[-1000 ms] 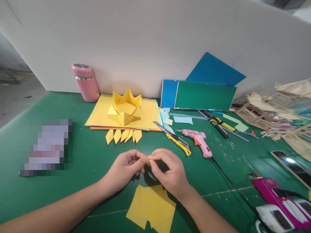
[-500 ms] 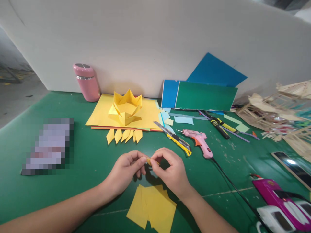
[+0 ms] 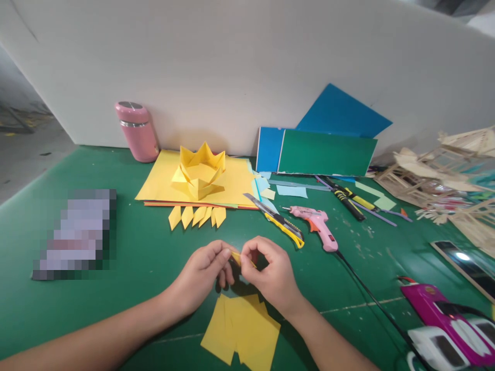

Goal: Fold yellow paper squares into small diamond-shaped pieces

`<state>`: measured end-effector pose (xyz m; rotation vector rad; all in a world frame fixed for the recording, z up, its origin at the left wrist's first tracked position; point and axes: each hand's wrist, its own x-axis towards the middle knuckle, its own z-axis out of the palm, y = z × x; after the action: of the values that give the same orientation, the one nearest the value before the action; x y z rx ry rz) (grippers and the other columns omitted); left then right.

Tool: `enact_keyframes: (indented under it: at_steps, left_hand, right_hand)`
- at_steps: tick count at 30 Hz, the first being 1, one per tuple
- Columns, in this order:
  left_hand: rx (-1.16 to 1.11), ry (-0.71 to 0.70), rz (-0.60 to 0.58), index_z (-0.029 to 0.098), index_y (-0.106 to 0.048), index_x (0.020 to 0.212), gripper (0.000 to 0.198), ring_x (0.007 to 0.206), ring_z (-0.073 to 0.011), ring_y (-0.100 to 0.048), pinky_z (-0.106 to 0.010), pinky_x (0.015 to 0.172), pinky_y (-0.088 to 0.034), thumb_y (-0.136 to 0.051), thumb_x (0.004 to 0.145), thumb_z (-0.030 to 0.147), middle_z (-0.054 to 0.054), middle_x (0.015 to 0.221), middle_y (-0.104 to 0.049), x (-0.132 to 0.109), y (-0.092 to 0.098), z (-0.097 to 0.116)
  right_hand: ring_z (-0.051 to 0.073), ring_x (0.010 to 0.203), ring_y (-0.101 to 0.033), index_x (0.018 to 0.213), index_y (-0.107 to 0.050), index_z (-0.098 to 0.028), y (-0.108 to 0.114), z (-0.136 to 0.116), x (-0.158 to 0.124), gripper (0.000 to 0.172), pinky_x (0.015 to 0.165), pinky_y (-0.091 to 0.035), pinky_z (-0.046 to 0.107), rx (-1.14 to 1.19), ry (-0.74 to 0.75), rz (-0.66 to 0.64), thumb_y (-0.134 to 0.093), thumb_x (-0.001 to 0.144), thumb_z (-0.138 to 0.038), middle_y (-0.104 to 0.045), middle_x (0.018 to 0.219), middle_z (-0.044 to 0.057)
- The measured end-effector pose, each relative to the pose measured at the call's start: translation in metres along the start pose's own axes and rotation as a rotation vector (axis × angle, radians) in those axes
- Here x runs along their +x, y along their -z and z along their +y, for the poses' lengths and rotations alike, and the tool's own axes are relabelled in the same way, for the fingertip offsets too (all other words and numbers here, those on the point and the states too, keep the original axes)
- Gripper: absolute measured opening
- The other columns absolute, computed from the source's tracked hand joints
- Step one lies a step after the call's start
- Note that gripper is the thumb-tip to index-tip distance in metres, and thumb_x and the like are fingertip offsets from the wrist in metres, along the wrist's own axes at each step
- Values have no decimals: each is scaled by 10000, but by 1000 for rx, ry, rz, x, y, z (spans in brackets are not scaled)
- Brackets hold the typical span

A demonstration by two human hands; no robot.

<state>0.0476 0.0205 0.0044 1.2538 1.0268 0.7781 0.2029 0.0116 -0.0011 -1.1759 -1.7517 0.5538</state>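
Between my two hands is a small folded piece of yellow paper [image 3: 236, 257], mostly hidden by the fingers. My left hand [image 3: 207, 268] pinches its left end between thumb and forefinger. At the other end, my right hand [image 3: 270, 270] grips it with thumb and fingertips. Below the hands lie several loose yellow paper squares [image 3: 255, 327], overlapping. Beyond them, several folded yellow paper petals [image 3: 187, 217] rest in a row along the edge of a stack of coloured paper [image 3: 235, 180]. A folded yellow paper crown-like ring [image 3: 198, 188] stands on that stack.
A utility knife [image 3: 280, 224] and a pink glue gun [image 3: 315, 221] with a black cord lie ahead on the right. Pliers [image 3: 350, 203] and paper scraps [image 3: 292, 191] are behind. A pink flask [image 3: 139, 135] stands at the wall. Right are a phone [image 3: 467, 268] and a wooden-stick model [image 3: 417, 172].
My hands have drawn very slightly apart, and a bit more of the folded yellow paper shows between the fingertips. Both still hold it.
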Motion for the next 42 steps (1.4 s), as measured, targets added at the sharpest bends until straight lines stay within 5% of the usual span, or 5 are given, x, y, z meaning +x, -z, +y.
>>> enact_keyframes:
  at_steps: [15,42]
  left_hand:
    - [107,-40,73,201,-474,656,283,430,-90,-469,-217,456,-385,-523,785,448,49,484,-549,-2,0,1]
    - [140,-116,-27,182,-530,692,203,503,-102,-494,-215,487,-416,-595,762,360,46,551,-510,-1,2,-5]
  right_hand:
    - [98,511,-457,618,-551,-189,-2,-1,-1,99,480,-368,199,130,-127,-116,-528,713,-176,-511,562,-28]
    - [103,545,-407,583,-467,-192,3,1,2,133,521,-340,213,259,-169,-209,-476,716,-178,-431,574,-37]
